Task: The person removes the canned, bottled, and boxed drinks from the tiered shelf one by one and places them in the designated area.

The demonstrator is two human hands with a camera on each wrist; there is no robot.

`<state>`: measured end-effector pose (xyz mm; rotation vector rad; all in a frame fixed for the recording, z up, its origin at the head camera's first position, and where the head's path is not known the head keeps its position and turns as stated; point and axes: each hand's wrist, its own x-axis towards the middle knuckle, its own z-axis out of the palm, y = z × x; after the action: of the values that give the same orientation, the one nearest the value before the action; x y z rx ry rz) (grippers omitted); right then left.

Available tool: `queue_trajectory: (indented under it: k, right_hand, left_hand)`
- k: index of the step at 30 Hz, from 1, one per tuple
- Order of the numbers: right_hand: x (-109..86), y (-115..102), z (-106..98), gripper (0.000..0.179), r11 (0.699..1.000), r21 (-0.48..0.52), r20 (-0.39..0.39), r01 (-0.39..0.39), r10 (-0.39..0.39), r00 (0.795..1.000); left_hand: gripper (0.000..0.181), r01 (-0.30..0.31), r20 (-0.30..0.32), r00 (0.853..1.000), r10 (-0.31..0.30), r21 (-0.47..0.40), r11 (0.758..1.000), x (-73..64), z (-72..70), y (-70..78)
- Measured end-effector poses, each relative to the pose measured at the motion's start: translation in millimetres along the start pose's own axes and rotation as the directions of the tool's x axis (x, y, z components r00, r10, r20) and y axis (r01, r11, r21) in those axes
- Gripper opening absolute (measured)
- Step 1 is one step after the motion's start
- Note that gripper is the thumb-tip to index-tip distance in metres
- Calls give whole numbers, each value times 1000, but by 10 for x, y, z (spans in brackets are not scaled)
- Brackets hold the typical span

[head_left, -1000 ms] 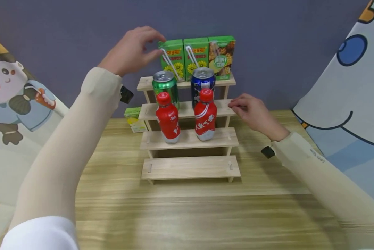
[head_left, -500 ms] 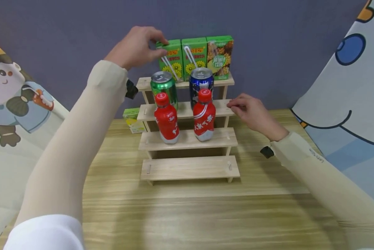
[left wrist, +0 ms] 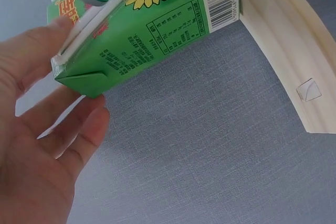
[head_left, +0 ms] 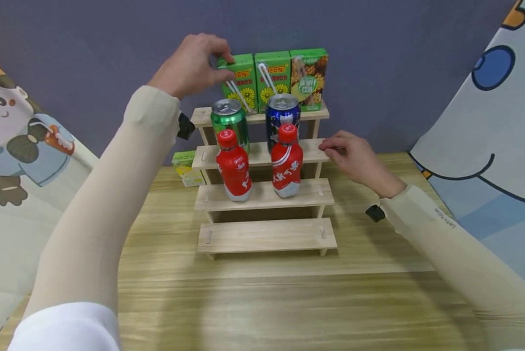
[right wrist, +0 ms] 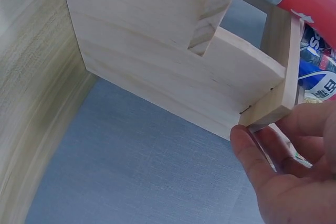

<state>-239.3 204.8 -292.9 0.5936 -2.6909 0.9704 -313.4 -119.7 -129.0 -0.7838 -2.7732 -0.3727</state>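
My left hand [head_left: 191,67] pinches the upper left end of the leftmost green drink carton [head_left: 244,90], which stands on the top tier. In the left wrist view the thumb lies over the carton's front [left wrist: 134,38] by its white straw, with the fingers behind. My right hand [head_left: 352,158] grips the right end of the stepped wooden shelf's [head_left: 268,236] second tier from the top. Two more green cartons, a middle one [head_left: 274,73] and a right one [head_left: 309,80], stand alongside. Below them are a green can [head_left: 233,119], a blue can [head_left: 283,117] and two red bottles [head_left: 235,170].
A small yellow-green carton [head_left: 186,170] sits on the wood-grain table [head_left: 288,307], behind and left of the shelf. A grey-blue wall [head_left: 367,63] rises close behind. Cartoon-printed panels [head_left: 486,146] flank both sides.
My left hand has moved slightly right and closed in on the leftmost carton's top. The view has shifted a little. My right hand keeps its hold, and the drinks stay in place.
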Motion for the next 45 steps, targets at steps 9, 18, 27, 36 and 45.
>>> queue_trajectory:
  k: [9,18,27,36,45]
  right_hand:
    - [1,37,3,20,1000,-12,1,21,-21,1000]
    - [8,18,31,21,1000,4,15,7,-7,1000]
    - [14,24,44,20,1000,-1,-2,26,-26,1000]
    - [0,48,4,20,999,-12,-3,32,-32,999]
    - [20,47,24,19,999,-19,-7,33,-34,999]
  left_hand:
    - [27,-31,-29,999,31,18,999,-11,27,38]
    - [28,73,-102,992,-78,-58,996,-301,-102,-205]
    - [31,189,-138,972,-189,-11,982,-697,-381,-491]
    - [28,191,-56,980,-189,32,981,-1008,-354,-927]
    - [26,223,46,973,-226,67,973,-1284,-133,-1410]
